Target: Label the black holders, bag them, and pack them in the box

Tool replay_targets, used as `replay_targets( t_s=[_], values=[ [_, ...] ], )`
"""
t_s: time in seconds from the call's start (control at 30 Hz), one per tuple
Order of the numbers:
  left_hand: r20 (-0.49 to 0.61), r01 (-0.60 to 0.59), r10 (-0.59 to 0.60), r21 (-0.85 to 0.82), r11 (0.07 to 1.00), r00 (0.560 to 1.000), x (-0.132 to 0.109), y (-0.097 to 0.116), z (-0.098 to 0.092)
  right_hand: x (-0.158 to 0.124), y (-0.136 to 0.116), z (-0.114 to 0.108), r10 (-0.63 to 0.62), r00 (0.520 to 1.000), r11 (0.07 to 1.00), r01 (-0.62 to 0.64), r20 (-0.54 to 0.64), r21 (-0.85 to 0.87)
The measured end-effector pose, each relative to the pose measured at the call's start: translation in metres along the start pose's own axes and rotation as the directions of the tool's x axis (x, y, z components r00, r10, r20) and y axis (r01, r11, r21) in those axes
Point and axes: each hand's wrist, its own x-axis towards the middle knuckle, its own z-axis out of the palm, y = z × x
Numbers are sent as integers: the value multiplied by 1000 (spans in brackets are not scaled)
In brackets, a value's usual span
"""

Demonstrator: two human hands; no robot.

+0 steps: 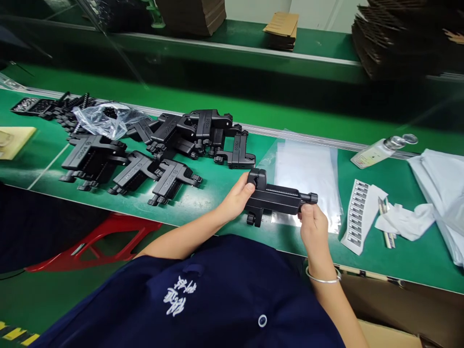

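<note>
Between my two hands is a black plastic clamp-like device (275,198) with a ribbed slide and a knob at its right end. My left hand (237,195) is closed around its left end, thumb on top. At the other end, my right hand (313,222) pinches the part just below the knob. The device is held above the table's front edge. Behind it, a stack of clear plastic bags (306,169) lies flat. To the left sit several similar black devices (172,179), some with lettering on top, partly piled on one another.
A sheet of barcode labels (357,215), crumpled white paper (406,220), a white bottle (379,152) and white plastic bags (442,193) lie on the right. Further left are smaller black parts and a clear bag (108,118). A red stool (97,241) stands below the green table (210,193).
</note>
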Motion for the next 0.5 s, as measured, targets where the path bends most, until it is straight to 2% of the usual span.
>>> replay_targets(
  t_s=[0.1,0.2,0.27,0.37,0.4,0.43,0.5],
  values=[
    [-82,146,-166,-205,968,983,3,-3,0,1,-3,0,-45,997,998,47,65,-32],
    [-176,268,-375,-441,857,910,10,-4,-3,-5,-8,7,-171,959,985,160,225,69],
    [-211,275,-451,-551,788,867,14,-1,-6,-13,-12,15,-331,879,943,314,343,106],
    [-204,268,-475,-611,745,856,18,3,-9,-24,-18,25,-525,726,842,518,445,149],
    [-194,273,-475,-612,743,858,18,3,-9,-26,-19,26,-541,725,835,526,426,165],
    [-185,278,-472,-605,746,862,18,4,-8,-28,-20,27,-519,771,853,491,369,175],
    [-179,281,-441,-553,784,879,17,5,-4,-26,-20,24,-359,912,920,309,200,241]
  ],
)
